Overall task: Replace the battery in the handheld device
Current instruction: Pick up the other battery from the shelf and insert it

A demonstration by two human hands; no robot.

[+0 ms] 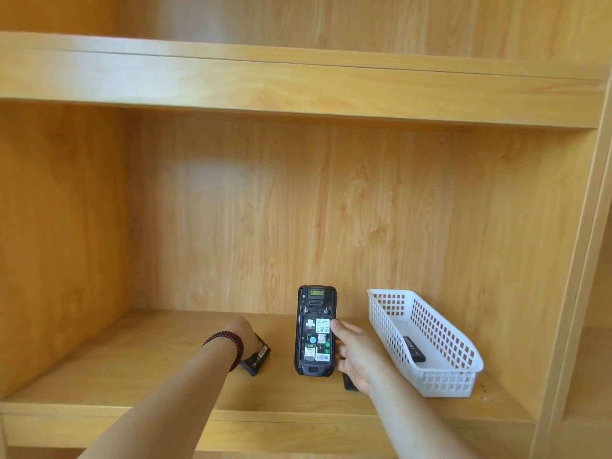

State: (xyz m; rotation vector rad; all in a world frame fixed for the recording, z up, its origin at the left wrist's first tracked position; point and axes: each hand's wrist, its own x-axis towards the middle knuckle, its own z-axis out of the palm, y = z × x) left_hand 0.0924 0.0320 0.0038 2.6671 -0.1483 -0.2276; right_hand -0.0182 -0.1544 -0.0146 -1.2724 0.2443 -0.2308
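On the lower shelf [139, 366] of a wooden unit, the device [315, 331] is held upright, back toward the camera, cover off, bay empty with labels and card slots showing. Right hand [352, 354] grips its right edge, thumb on the rim of the bay; a small dark piece [350, 382] lies under that wrist, possibly the cover, cannot tell. Left hand [243, 332], bead bracelet [228, 342] at the wrist, rests over a black battery [256, 357] lying on the shelf just left of the device; fingers hidden, so whether it grasps the battery or only touches it cannot be told. White basket [427, 379] at right holds another dark block [414, 348], likely a second battery. Step in hand, by my reading: moving a battery between shelf and bay. To do it well: keep the device steady with the right hand, thumb clear of the bay; match battery contacts to the pins near the bay's top end; seat that end first, then press the other flat. Risk: mixing up spent and fresh batteries.
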